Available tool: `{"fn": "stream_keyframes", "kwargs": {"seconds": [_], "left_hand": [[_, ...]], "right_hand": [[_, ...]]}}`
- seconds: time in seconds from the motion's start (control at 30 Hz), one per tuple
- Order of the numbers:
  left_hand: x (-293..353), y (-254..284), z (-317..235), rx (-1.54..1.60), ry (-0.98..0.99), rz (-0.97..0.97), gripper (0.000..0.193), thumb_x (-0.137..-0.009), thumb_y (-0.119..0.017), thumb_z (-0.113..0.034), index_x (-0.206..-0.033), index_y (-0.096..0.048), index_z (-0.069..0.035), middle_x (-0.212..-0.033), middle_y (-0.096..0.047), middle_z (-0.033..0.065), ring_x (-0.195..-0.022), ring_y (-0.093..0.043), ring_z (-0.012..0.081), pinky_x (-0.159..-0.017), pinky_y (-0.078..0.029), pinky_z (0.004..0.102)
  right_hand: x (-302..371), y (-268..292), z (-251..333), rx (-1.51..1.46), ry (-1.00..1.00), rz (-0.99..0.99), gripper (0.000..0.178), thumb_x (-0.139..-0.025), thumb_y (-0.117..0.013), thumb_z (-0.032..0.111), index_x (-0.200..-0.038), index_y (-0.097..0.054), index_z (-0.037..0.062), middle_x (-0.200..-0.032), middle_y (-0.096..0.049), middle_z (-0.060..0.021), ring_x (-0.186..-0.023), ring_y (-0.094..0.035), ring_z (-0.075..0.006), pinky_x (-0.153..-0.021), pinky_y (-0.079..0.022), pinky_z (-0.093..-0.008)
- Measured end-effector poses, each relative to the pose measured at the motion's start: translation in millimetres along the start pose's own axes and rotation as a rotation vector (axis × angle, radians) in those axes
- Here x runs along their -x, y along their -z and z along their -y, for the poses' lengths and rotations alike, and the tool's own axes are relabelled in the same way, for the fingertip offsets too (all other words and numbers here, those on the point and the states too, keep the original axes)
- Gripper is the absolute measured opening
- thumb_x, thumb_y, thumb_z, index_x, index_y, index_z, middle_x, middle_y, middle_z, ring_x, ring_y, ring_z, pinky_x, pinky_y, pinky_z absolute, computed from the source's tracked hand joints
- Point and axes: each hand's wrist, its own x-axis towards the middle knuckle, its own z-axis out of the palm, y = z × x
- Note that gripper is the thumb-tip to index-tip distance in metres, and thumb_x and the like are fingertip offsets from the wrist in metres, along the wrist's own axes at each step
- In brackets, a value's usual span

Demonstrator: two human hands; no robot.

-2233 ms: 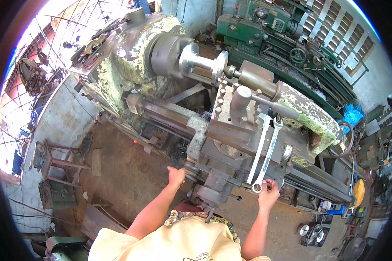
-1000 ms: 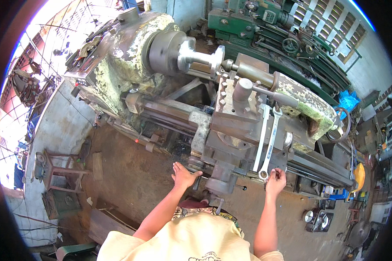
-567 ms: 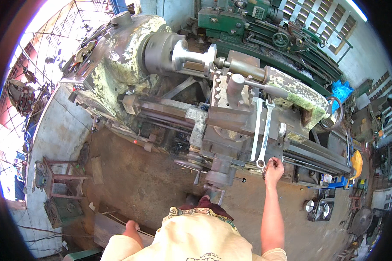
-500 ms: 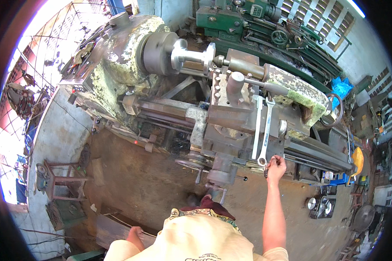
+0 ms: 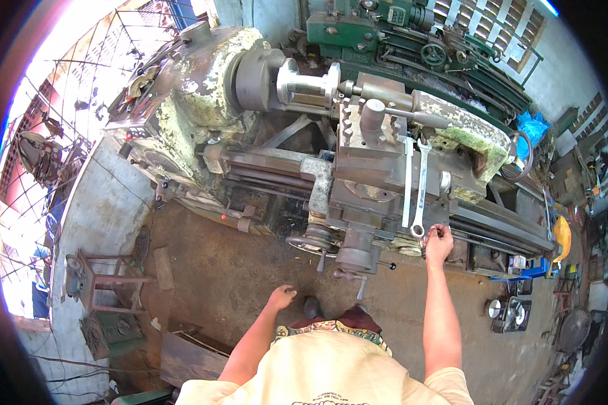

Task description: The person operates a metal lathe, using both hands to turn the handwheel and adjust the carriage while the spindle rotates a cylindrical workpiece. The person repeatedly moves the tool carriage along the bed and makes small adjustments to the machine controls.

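Note:
My right hand (image 5: 439,246) is at the front of the lathe carriage (image 5: 365,172). Its fingers are closed around a small dark part that I cannot make out. Just left of that hand, a combination wrench (image 5: 421,190) lies on the carriage beside a flat steel caliper-like tool (image 5: 407,185). My left hand (image 5: 282,297) hangs in front of my body over the floor, fingers curled, with nothing seen in it. Between the chuck (image 5: 259,79) and the tailstock (image 5: 452,120) sits a shiny flanged metal spool (image 5: 309,84).
The carriage's crank handle (image 5: 360,287) and handwheel (image 5: 309,241) stick out toward me. A wooden stool (image 5: 115,277) stands at left. Behind is a green lathe (image 5: 348,37). A black tray (image 5: 511,314) with metal parts lies on the floor at right.
My left hand has come forward from beside my body. The view has shifted, so the lathe appears further right. My right hand stays at the carriage front by the wrench.

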Motion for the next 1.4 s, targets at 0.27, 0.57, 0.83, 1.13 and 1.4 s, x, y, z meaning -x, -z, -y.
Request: {"fn": "stream_keyframes", "kwargs": {"seconds": [0.27, 0.57, 0.83, 1.13, 1.4], "left_hand": [[0.1, -23.4, 40.0, -0.397, -0.058, -0.063, 0.05, -0.083, -0.067, -0.04, -0.117, -0.067, -0.004, -0.106, -0.07, 0.0186, -0.095, -0.068, 0.0368, -0.087, -0.052, 0.0422], [111.0, -75.9, 155.2, -0.061, 0.524, 0.105, 0.043, -0.086, -0.065, -0.035, -0.115, -0.066, -0.003, -0.089, -0.072, 0.0133, -0.087, -0.071, 0.0248, -0.07, -0.055, 0.0415], [146.8, -152.8, 145.0, 0.358, 0.557, -0.368, 0.037, -0.079, -0.073, -0.021, -0.108, -0.069, 0.001, -0.09, -0.073, 0.0138, -0.079, -0.069, 0.0203, -0.068, -0.054, 0.0366], [118.9, -146.3, 184.1, 0.224, 0.485, -0.37, 0.028, -0.074, -0.07, -0.025, -0.085, -0.073, 0.001, -0.075, -0.072, 0.0118, -0.065, -0.068, 0.0259, -0.066, -0.054, 0.0369], [127.8, -73.9, 218.8, 0.145, 0.42, -0.232, 0.047, -0.077, -0.071, -0.03, -0.114, -0.069, -0.001, -0.106, -0.071, 0.0185, -0.101, -0.069, 0.0296, -0.089, -0.053, 0.0376]], "right_hand": [[5.1, 3.5, 9.8, 0.203, 0.164, 0.033, 0.009, -0.084, -0.067, 0.007, -0.09, -0.067, -0.0005, -0.074, -0.069, -0.01, -0.066, -0.064, -0.0171, -0.065, -0.05, -0.0317], [11.1, 7.6, 23.8, 0.194, 0.224, 0.103, 0.009, -0.084, -0.066, 0.007, -0.088, -0.067, -0.0006, -0.071, -0.067, -0.0108, -0.066, -0.063, -0.018, -0.065, -0.05, -0.0335], [5.7, 7.4, 8.9, 0.175, 0.307, 0.178, 0.009, -0.085, -0.064, 0.009, -0.087, -0.066, 0.0002, -0.069, -0.066, -0.0105, -0.064, -0.063, -0.0202, -0.062, -0.049, -0.0353], [-8.9, 2.0, -9.1, 0.01, 0.102, 0.269, 0.003, -0.089, -0.06, 0.002, -0.089, -0.063, 0.0004, -0.071, -0.061, -0.004, -0.057, -0.055, -0.0116, -0.053, -0.045, -0.0293], [1.3, 3.4, -0.9, -0.205, -0.009, 0.0, 0.005, -0.091, -0.061, 0.005, -0.092, -0.061, 0.0004, -0.073, -0.058, -0.0025, -0.062, -0.054, -0.01, -0.056, -0.043, -0.0264]]}}
